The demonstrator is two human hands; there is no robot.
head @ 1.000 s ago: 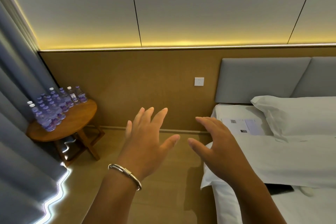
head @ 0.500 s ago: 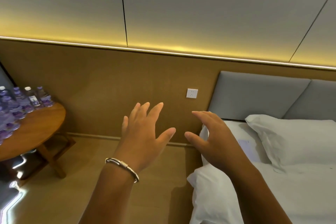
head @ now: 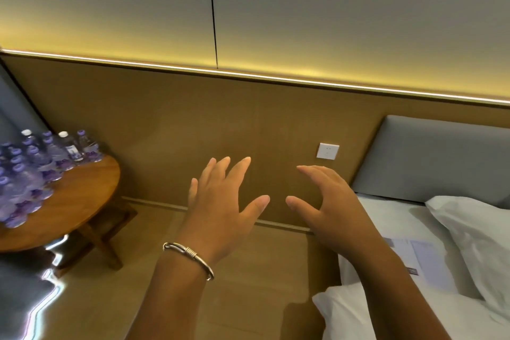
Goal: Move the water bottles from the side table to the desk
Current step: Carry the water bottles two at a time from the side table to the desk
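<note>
We get a single head-worn view, looking forward and slightly down past our raised hands, facing the wood-panelled wall, side table at left, bed close at right

A round wooden side table held many clustered water bottles; papers lay on the bed

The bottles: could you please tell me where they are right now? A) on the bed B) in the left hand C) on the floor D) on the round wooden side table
D: the bottles stand clustered on the side table, while the left hand and right hand hang open in the air, holding nothing.
</note>
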